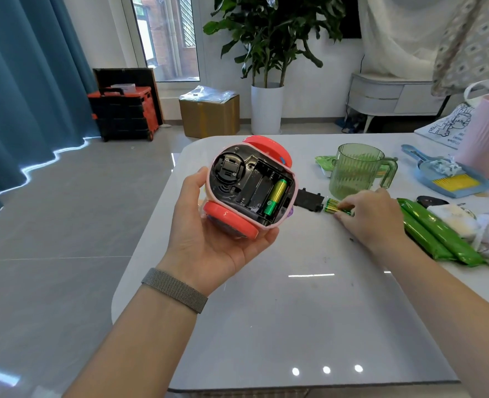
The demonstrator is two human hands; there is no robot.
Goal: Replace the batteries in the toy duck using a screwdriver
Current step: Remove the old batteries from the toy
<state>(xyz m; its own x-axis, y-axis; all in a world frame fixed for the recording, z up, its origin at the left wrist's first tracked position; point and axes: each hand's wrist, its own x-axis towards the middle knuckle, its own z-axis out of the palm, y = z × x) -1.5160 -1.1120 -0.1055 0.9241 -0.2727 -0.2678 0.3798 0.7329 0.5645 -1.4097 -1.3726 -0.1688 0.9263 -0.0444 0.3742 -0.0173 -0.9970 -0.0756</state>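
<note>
Left hand (209,242) cups the toy duck (249,185) from below, fingers curled round its pink body, holding it upside down in the air over the tabletop's left edge. Metal mesh band (175,290) on the left wrist. Duck's black underside faces the camera, red wheels (231,219) at near and far sides. Battery compartment (262,191) is open: one green-and-gold battery (275,197) sits in the rightmost slot, the other slots are bare.

Right hand (367,214) rests low on the white tabletop (309,311), near its middle towards the far edge, thumb and fingertips pinching loose green-and-gold batteries (335,207) that lie on the surface; probably two or three, count hard to tell under the fingers. Black battery cover (309,199) lies flat on the tabletop just left of those batteries, between them and the duck.

Beyond the right hand stands a green translucent jug (355,170), upright, handle to the right. Blue dustpan (450,179) with a yellow brush lies near the far right edge, pink bin (487,136) behind it. Two green wrapped packs (436,234) lie side by side at the right edge, crumpled white cloth (484,228) touching them.

Floor behind: potted plant (269,53) in a white pot, cardboard box (209,116), red-and-black folding crate (124,113), teal curtain (22,96) at left.
</note>
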